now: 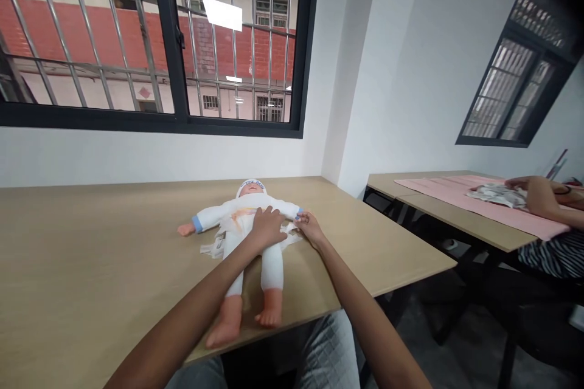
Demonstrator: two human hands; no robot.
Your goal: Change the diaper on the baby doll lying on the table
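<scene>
A baby doll point(272, 267) in a white outfit with blue cuffs and a patterned cap lies on its back on the wooden table point(114, 255), its bare feet towards me. My left hand point(268, 228) rests on the doll's belly, fingers laid out over the cloth. At the end of the doll's outstretched arm, on the right, my right hand point(310, 228) has its fingers closed at the blue cuff point(298, 213); the doll's hand there is hidden. Crumpled white material point(212, 248), perhaps a diaper, spreads out from under the doll's hips on both sides.
A barred window point(237, 42) is in the wall behind the table. To the right, beyond a gap, stands another table point(456, 214) with a pink mat point(542, 226) and bunched cloth point(497, 194). A co-worker's arms point(542, 197) lean over it.
</scene>
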